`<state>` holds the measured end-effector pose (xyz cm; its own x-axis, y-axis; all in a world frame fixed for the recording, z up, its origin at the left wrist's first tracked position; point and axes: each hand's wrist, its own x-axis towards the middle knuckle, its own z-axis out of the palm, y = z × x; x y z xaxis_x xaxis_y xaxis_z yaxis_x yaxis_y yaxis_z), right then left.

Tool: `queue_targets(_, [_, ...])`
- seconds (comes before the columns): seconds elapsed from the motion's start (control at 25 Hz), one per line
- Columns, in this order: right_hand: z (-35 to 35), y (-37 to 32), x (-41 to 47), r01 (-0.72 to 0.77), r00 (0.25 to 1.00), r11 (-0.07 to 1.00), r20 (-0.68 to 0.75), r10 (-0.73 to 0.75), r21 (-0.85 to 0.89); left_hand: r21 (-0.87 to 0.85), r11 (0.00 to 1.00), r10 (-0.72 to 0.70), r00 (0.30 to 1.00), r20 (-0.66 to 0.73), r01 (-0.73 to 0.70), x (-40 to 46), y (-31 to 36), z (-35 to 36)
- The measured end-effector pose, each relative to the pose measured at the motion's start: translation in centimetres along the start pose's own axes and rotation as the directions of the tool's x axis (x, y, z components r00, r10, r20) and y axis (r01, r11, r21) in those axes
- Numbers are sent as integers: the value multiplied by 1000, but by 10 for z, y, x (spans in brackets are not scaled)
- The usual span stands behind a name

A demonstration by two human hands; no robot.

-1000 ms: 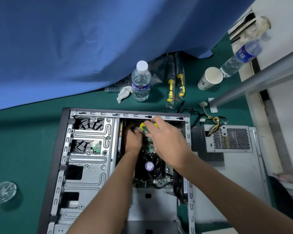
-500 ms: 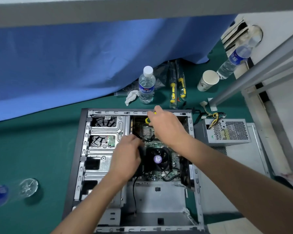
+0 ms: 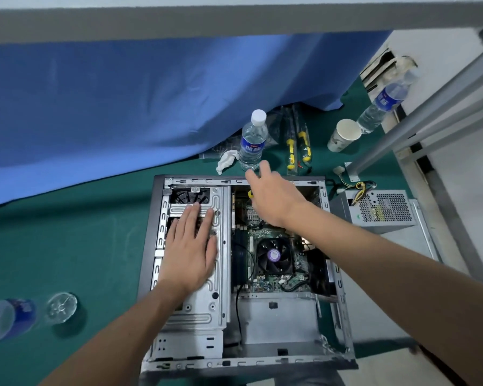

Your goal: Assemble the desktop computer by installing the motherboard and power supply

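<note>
The open grey computer case (image 3: 148, 246) lies on its side on the green mat. The green motherboard (image 3: 271, 282) sits inside it, with a black CPU fan (image 3: 273, 256) at its middle. My left hand (image 3: 190, 252) rests flat, fingers straight, on the silver drive cage (image 3: 218, 302) in the case's left half. My right hand (image 3: 276, 199) hovers over the far end of the motherboard, holding a yellow-handled screwdriver (image 3: 250, 194) that is mostly hidden under the palm. The power supply (image 3: 382, 207) stands outside the case to its right, its cables trailing.
Behind the case stand a water bottle (image 3: 253, 143), a crumpled tissue (image 3: 226, 161), packaged yellow screwdrivers (image 3: 297, 146) and a paper cup (image 3: 343, 135). Another bottle (image 3: 382, 103) leans at the far right, and one lies at the left (image 3: 9, 316). A blue cloth (image 3: 123, 107) hangs behind.
My left hand came out of the motherboard bay and moved left onto the drive cage, now lying flat. My right hand lifted slightly with the screwdriver. The view has pulled back.
</note>
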<state>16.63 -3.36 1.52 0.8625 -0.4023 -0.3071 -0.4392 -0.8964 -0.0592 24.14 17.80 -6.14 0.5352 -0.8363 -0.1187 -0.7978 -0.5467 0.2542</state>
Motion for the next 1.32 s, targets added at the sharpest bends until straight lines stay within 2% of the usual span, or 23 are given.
queue_targets(0.08, [2,-1,-4,95,995,993,17,-96,63,-11,1000,1,1000,-9,-1,-1,0,1])
queue_targets(0.12, [4,-1,-5,92,996,995,8,-93,45,-18,1000,-1,1000,-9,1,-1,0,1])
queue_targets(0.32, [8,-1,4,-88,988,987,-135,70,-134,-30,1000,-9,1000,-24,8,0,1,1])
queue_targets(0.4, [8,-1,6,-92,987,994,-137,82,-63,-33,999,-3,999,-34,2,-1,2,1])
queue_targets(0.52, [9,3,3,2,997,989,-77,10,151,-40,999,-2,999,-38,0,-2,2,1])
queue_targets(0.6, [7,9,-1,66,997,983,-46,-59,169,-34,999,3,999,-45,-4,-2,3,0])
queue_targets(0.76, [2,16,1,-7,991,991,-131,-11,-134,-32,999,12,998,-56,-14,-1,4,-2])
queue_targets(0.8, [0,16,3,-27,995,990,-100,13,-138,-32,999,12,998,-59,-14,-1,4,-2])
queue_targets(0.88, [-8,12,7,-18,1000,999,17,18,31,-33,999,4,998,-67,-7,-1,4,-3])
queue_targets(0.92, [-11,11,9,11,996,993,86,-22,117,-35,999,5,997,-73,-7,-1,4,-3])
queue_targets(1.0, [-17,12,8,77,979,983,175,-106,164,-38,999,10,996,-83,-13,-1,4,-2])
queue_targets(1.08, [-17,12,7,124,987,991,95,-129,60,-33,999,11,996,-87,-13,-1,2,0])
queue_targets(1.2, [-15,5,10,68,994,992,-78,-77,-111,-29,999,19,995,-95,-22,1,1,2])
queue_targets(1.28, [-12,0,12,36,996,976,-68,-51,-214,-28,999,18,995,-97,-21,1,1,1])
queue_targets(1.32, [-13,-1,13,30,999,979,-21,-35,-204,-25,999,18,995,-97,-20,1,1,1])
